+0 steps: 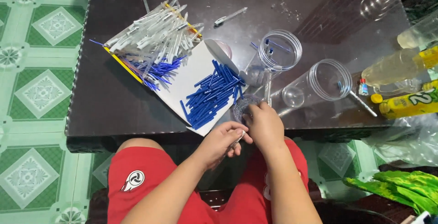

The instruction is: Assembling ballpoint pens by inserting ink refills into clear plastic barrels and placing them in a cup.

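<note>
From the head view, the left hand [222,143] pinches a slim white plastic pen barrel [239,138] at the table's near edge, touching the right hand [264,126], whose curled fingers hide their grip. Blue plastic pen tubes [212,94] lie just beyond on white card [182,85], clear plastic jars [296,75] right.

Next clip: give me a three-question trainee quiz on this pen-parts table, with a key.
1. True or false: the two clear plastic jars lie on their sides on the dark table.
2. Which colour are the short caps piled on the white sheet? A) red B) blue C) green
3. Fill in: the left hand pinches a slim white ____ beside the right hand.

Key: 1 true. 2 B. 3 pen barrel, from what shows of it; more white pen barrels are heaped at the sheet's far end.
</note>
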